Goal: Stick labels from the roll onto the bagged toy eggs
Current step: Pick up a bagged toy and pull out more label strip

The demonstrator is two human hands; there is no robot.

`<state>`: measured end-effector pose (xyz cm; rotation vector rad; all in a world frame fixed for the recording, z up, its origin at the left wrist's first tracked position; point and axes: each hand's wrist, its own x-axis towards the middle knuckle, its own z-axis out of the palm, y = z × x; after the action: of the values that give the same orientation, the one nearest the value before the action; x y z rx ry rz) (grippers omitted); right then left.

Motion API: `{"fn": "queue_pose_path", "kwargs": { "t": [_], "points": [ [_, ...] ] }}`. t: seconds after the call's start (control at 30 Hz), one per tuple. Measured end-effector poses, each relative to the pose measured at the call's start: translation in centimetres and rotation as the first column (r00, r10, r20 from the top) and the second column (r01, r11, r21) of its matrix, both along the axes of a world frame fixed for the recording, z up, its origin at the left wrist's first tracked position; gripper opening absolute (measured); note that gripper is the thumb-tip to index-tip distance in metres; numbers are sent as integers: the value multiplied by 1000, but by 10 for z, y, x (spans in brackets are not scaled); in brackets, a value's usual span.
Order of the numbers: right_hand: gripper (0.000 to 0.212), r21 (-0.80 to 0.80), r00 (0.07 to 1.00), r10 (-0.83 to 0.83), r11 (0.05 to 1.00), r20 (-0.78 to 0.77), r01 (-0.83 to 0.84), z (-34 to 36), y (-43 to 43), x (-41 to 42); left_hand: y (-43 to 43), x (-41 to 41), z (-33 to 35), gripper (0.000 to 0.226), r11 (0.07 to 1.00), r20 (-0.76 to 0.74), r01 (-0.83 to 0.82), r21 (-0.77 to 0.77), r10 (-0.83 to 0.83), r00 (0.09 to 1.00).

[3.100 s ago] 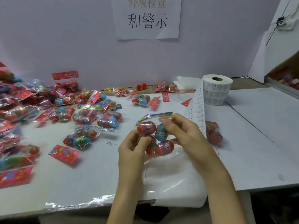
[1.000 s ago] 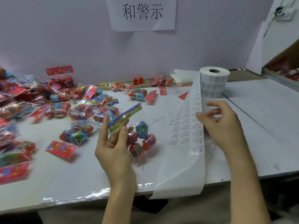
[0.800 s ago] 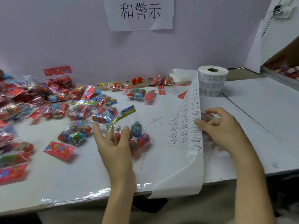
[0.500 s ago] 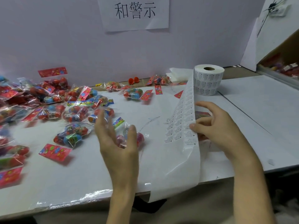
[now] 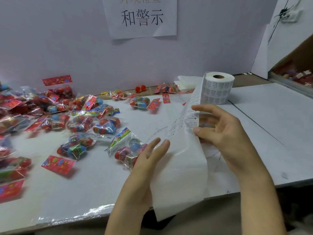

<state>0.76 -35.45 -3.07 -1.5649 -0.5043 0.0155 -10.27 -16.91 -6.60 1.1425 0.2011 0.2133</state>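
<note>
White table [image 5: 84, 192] against a pale lilac wall, with a paper sign [image 5: 141, 17] in black characters taped up high. At far left, a loose heap of bagged toy eggs [image 5: 50, 112], red and blue in clear crinkled plastic, spreading toward the middle. Near the front edge, a single red header card [image 5: 58, 164] lying flat. Just right of that, one bag of eggs [image 5: 126, 150] with a striped colourful header, resting on the table, its lower right corner hidden behind the left hand [image 5: 147, 160]; contact between them not clear. Grip there released: fingers straight and close together, angled up and rightward, holding nothing. Next, the label strip [image 5: 190, 119], running from the roll down toward the near edge, printed labels on its upper stretch, bare white backing [image 5: 183, 184] drooping over the table's front. Right hand [image 5: 227, 134] at the strip's right edge, grip grasping the strip between thumb and curled fingers. Behind it, the roll [image 5: 217, 89] standing on end near the wall. At far right, an open cardboard box [image 5: 301, 55], contents blurred.
</note>
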Motion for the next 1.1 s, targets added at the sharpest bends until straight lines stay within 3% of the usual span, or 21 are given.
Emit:
{"fn": "queue_pose_path", "kwargs": {
  "t": [0.1, 0.17, 0.2, 0.27, 0.33, 0.4, 0.5, 0.57, 0.7, 1.1],
  "points": [
    [41, -60, 1000, -8, 998, 30, 10, 0, -4, 0, -14, 7, 17, 41, 973, -140, 99, -209, -130, 982],
    [39, -98, 998, -19, 995, 64, 25, 1, -7, -1, -23, 16, 13, 36, 924, -205, 324, -205, -364, 909],
    [38, -121, 996, -28, 992, 83, 38, 1, -7, -2, -26, 20, 14, 34, 935, -203, 318, -154, -345, 916],
    [33, -169, 994, -33, 984, 103, 50, 1, -7, -2, -25, 15, 6, 53, 905, -104, 354, -236, -386, 917],
    [24, -234, 993, -31, 970, 118, 58, 2, -7, -3, -18, 20, -4, 57, 895, -95, 363, -259, -397, 913],
    [18, -322, 980, -69, 938, 185, 127, 2, -7, -4, -18, 22, -8, 57, 900, -110, 344, -267, -384, 917],
    [12, -325, 955, -125, 922, 271, 212, 7, -11, -8, -20, 21, -11, 62, 944, -158, 259, -204, -293, 943],
    [8, -350, 956, -71, 921, 284, 173, 12, -14, -12, -22, 20, -11, 72, 970, -183, 208, -125, -228, 956],
    [22, -502, 968, 74, 863, 240, 59, 16, -16, -19, -24, 17, -9, 80, 988, -217, 140, -58, -149, 965],
    [23, -553, 972, 32, 826, 234, 106, 14, -11, -16, -26, 18, -8, 79, 988, -142, 153, -34, -156, 977]
  ]
}}
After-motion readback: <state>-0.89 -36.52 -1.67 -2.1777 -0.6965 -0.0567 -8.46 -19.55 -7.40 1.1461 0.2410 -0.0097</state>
